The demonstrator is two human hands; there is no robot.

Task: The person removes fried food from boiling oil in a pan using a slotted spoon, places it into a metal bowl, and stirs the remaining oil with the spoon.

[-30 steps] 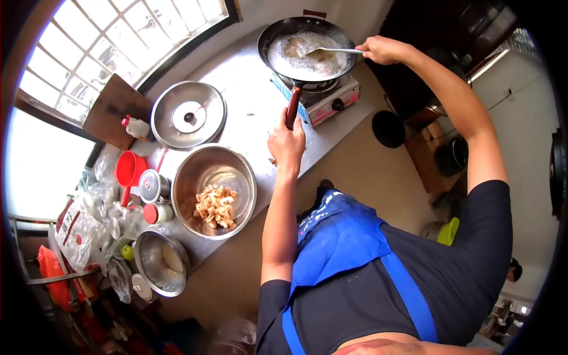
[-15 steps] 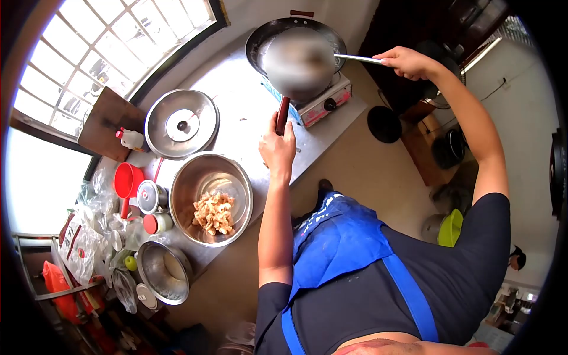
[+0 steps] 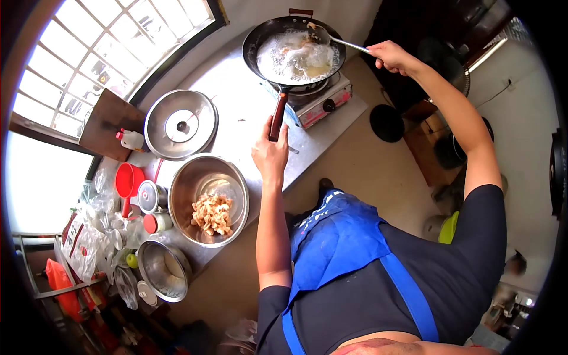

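Observation:
A dark wok [image 3: 251, 54] holding bubbling, foamy liquid rests on a portable gas stove [image 3: 331, 100]. My left hand [image 3: 270, 155] is closed round the wok's brown wooden handle [image 3: 278, 113]. Beyond the wok's right side, my right hand [image 3: 390, 57] grips the end of a metal ladle [image 3: 349, 44], whose head is at the wok's far inner edge, with some browned bits beside it. A large steel bowl [image 3: 235, 183] on the counter contains a pile of light brown pieces [image 3: 212, 214].
Left of the wok lie a round steel lid [image 3: 160, 127], a white bottle with a red cap [image 3: 131, 140], a red ladle [image 3: 128, 179], lidded jars [image 3: 157, 223] and plastic bags [image 3: 89, 242]. A smaller steel bowl [image 3: 155, 275] stands at the counter's near left end.
My right hand has moved the ladle from the liquid's middle to the wok's far edge. My left hand and the wok appear slightly further left. The blur over the wok is gone.

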